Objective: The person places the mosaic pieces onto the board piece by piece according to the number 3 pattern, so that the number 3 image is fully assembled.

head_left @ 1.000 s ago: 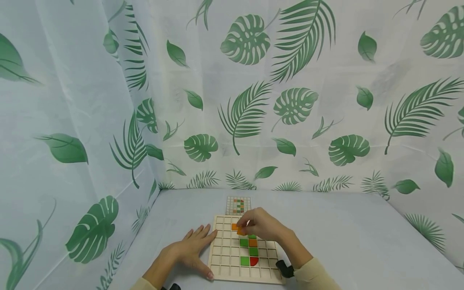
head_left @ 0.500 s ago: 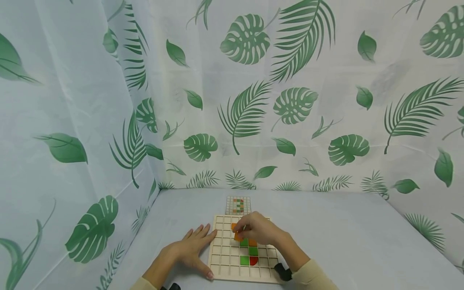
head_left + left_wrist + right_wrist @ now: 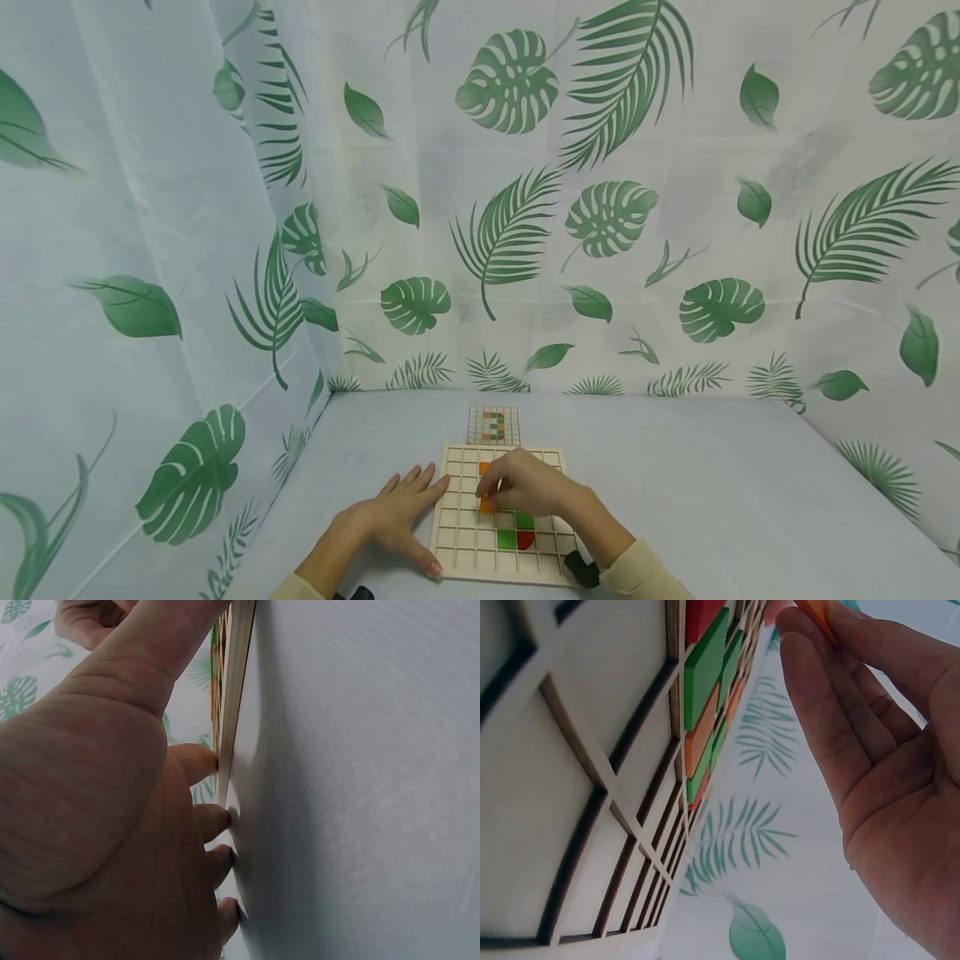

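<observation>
A square wooden grid board (image 3: 465, 550) lies on the table, with colored tiles in some of its cells. My right hand (image 3: 528, 485) pinches an orange tile (image 3: 487, 504) between thumb and fingers just over the middle of the board. In the right wrist view that orange tile (image 3: 819, 618) shows at the fingertips, apart from the board. Green tiles (image 3: 507, 539) and a red rounded tile (image 3: 526, 540) sit in cells nearer me; an orange tile (image 3: 485, 468) lies farther up. My left hand (image 3: 393, 517) is spread at the board's left edge, thumb at the near corner, touching the rim.
Behind the board lies a small pattern card (image 3: 493, 425) printed with a colored grid. The pale tabletop (image 3: 675, 483) stretches to the right. Leaf-printed cloth (image 3: 525, 250) hangs at the back and on the left.
My right hand has moved toward me over the board with the orange tile, past the upper orange tile, covering some middle tiles. My left hand has stayed in place.
</observation>
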Action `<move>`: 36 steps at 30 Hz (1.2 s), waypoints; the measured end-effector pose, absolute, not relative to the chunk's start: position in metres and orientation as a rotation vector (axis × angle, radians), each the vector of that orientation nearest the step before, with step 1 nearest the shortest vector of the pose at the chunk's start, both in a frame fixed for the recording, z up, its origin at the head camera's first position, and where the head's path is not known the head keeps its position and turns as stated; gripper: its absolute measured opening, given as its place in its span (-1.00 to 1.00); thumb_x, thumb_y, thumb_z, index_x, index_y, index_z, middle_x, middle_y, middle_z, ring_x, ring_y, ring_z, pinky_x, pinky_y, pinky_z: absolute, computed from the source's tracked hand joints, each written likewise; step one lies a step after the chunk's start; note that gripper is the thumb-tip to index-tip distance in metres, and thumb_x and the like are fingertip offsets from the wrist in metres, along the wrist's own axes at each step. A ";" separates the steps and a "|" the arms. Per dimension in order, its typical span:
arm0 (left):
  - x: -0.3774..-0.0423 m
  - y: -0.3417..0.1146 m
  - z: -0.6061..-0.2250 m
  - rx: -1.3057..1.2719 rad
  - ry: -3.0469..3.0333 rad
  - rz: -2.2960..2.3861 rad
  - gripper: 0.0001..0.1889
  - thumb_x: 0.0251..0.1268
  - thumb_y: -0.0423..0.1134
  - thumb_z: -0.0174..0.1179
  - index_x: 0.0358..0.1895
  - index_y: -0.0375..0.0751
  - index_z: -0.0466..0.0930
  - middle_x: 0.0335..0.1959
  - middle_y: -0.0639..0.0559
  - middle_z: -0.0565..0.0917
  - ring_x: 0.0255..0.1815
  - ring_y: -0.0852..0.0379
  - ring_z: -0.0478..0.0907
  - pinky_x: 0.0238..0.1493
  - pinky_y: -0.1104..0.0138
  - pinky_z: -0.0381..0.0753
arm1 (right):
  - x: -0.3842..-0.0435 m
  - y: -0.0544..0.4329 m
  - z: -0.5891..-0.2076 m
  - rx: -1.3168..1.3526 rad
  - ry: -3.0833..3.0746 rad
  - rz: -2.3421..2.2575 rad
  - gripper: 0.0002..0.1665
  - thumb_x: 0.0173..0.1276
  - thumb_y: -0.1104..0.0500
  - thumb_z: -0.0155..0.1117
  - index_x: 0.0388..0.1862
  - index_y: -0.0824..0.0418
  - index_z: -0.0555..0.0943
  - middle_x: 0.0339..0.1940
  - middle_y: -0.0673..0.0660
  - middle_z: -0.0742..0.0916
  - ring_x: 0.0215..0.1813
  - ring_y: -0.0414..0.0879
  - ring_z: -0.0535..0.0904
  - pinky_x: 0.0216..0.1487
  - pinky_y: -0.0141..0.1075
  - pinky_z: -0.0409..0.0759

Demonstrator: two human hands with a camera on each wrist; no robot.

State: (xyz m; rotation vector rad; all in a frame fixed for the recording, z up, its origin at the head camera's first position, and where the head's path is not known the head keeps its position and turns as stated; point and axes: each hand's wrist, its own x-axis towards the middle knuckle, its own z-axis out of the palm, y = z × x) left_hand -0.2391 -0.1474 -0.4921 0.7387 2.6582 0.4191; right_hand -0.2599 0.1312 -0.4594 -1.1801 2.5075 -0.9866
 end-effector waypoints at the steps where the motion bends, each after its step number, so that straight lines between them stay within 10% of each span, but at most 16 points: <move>1: -0.239 -0.147 -0.492 0.740 2.657 0.421 0.39 -0.23 0.52 0.51 0.72 0.10 -0.01 0.75 -0.17 -0.07 0.76 -0.24 -0.17 0.69 -0.25 -0.14 | -0.259 0.131 -0.460 -1.174 2.501 -0.984 -0.85 0.34 0.34 0.46 -0.14 0.21 0.84 -0.27 -0.09 0.85 -0.29 -0.35 0.69 -0.23 -0.47 0.71; 36: -0.238 -0.147 -0.489 0.744 2.647 0.443 0.37 -0.21 0.45 0.55 0.71 0.10 -0.01 0.75 -0.18 -0.07 0.75 -0.26 -0.16 0.68 -0.27 -0.14 | -0.254 0.121 -0.471 -1.144 2.444 -0.862 -0.85 0.27 0.32 0.53 -0.24 0.09 0.85 -0.35 -0.18 0.82 -0.35 -0.43 0.67 -0.26 -0.50 0.70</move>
